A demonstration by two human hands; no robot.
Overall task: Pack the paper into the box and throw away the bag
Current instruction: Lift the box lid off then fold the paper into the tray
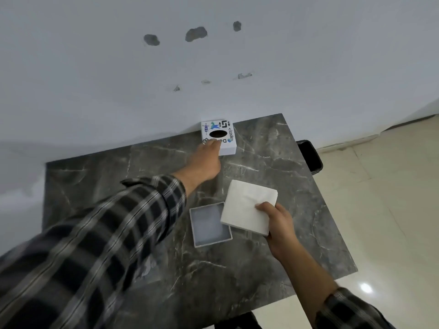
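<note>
A thick square stack of white paper [247, 203] is held above the table in my right hand [276, 224], which grips its near right corner. Under its left edge lies the open, empty white box base [209, 225]. The white box lid [225, 138], printed with logos and with a black oval hole, stands at the table's far edge against the wall. My left hand [205, 160] reaches out to it, fingers curled over its near left corner. A crumpled clear plastic bag [147, 269] lies by my left sleeve, partly hidden.
The dark marble table [273, 257] stands against a white wall [118, 79]. A black bin [310, 155] sits on the floor at the table's far right side. Pale floor tiles [392, 210] stretch to the right.
</note>
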